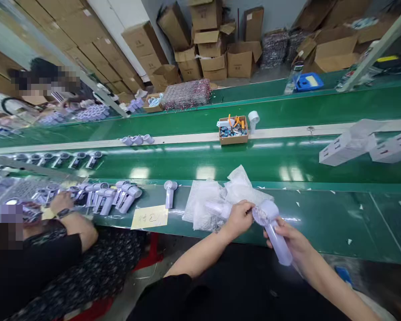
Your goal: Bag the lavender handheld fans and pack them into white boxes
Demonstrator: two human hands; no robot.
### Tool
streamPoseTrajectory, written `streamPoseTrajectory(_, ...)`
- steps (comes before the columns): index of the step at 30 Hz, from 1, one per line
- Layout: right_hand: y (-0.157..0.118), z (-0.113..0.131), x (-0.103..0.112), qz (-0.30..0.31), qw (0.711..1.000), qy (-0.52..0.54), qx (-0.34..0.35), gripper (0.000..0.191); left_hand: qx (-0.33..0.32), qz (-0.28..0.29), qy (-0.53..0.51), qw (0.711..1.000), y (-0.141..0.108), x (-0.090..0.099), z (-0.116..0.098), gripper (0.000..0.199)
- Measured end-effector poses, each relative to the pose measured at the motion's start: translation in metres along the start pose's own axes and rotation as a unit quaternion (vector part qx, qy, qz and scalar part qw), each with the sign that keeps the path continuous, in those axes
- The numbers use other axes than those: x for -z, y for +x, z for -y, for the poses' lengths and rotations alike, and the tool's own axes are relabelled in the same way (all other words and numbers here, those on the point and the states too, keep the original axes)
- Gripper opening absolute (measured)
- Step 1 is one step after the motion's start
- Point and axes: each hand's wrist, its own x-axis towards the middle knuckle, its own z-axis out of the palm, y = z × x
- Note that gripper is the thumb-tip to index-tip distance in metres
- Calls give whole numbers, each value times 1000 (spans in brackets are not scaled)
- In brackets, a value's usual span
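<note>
A pale lavender handheld fan [278, 243] is gripped by its handle in my right hand [289, 234], its round head tilted up and to the left. Beside that head is my left hand [239, 218], fingers curled into a pinch close to the rim; what they hold, if anything, is hidden. Just left of this hand lies another lavender piece [217, 208], partly covered by the hand and among clear bubble bags [202, 200]. Farther left, a single lavender fan [169, 194] lies on the green bench near a yellow handwritten card [149, 217].
At left, a co-worker's hand [62, 203] is among several lavender fans [115, 196]. Beyond the bench runs a green conveyor [173, 160]. A small carton of parts [233, 139] and white boxes [345, 149] stand farther back. White scraps dot the bench at right.
</note>
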Motion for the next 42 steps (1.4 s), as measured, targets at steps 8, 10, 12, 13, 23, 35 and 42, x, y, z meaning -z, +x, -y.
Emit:
streamPoseTrajectory(8, -11, 4, 23, -38, 996, -78, 18, 40, 48, -92, -168, 980, 0, -15, -18, 17)
streamPoseTrajectory(10, -17, 1, 26, -52, 995, -74, 31, 37, -13, -32, -88, 996, -3, -14, -20, 15)
streamPoseTrajectory(12, -24, 1, 30, -68, 994, -66, 51, 37, -38, 1, -33, 999, -4, -16, -17, 13)
streamPoseTrajectory(13, -27, 1, 32, -74, 993, -65, 60, 40, -26, 6, -31, 999, -4, -19, -15, 13)
streamPoseTrajectory(23, -53, 11, 48, -83, 991, -78, 69, 55, -231, 46, 111, 966, 11, -52, -28, 15)
streamPoseTrajectory(35, -70, 8, 46, -278, 953, 84, 83, 35, -218, 208, 192, 934, 12, -92, -21, 14)
streamPoseTrajectory(42, -56, -2, 84, -280, 948, 142, 46, 17, 199, 241, -89, 946, 27, -137, -40, 4)
